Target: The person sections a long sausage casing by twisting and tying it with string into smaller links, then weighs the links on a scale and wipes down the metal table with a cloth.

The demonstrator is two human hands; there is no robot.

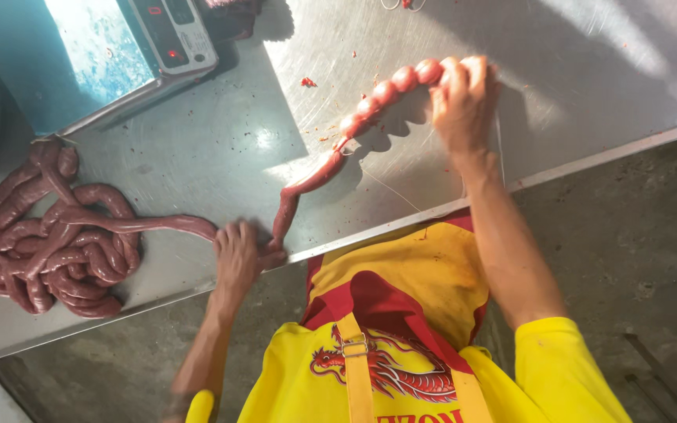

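While left hand (237, 254) pinches sausage rope (307, 182) at tabletop (197, 141) edge, right hand (462, 98) clamps linked end; soft, slick, likely tearable casing; grip between links.

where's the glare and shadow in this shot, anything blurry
Head view: hard sunlight glares off the steel table, brightest at its upper right and beside the scale; the right hand throws a sharp shadow beside the tied sausage links; the left hand and sausage coil lie in dimmer light; wide-angle lens bends the table edge; no marked blur.
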